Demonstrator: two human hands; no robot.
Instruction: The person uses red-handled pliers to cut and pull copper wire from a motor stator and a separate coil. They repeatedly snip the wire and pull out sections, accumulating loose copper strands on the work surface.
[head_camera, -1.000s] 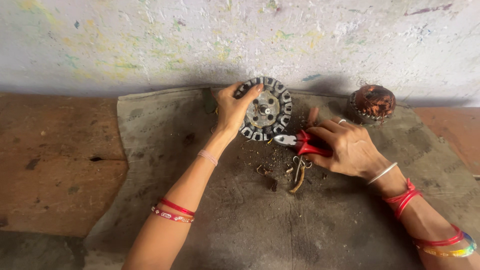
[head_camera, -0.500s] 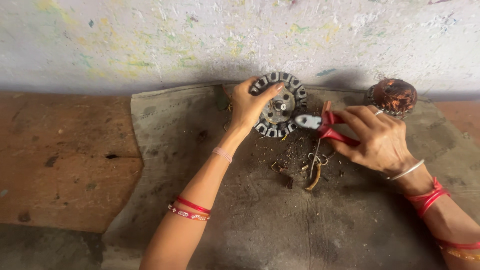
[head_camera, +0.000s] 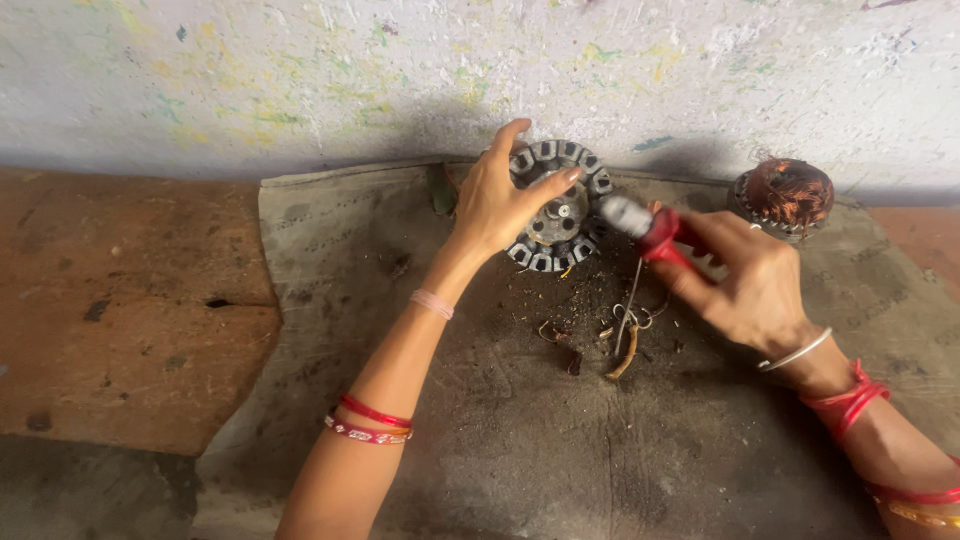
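A big grey cloth (head_camera: 500, 440) lies spread on the brown floor (head_camera: 120, 300), up against the wall. On the cloth, under the left hand (head_camera: 497, 205), stands a round metal motor part (head_camera: 565, 200). Past the right hand (head_camera: 750, 280) sits a second part wound with copper wire (head_camera: 788, 195). Between the two hands lie small bits of wire and scraps (head_camera: 610, 335).
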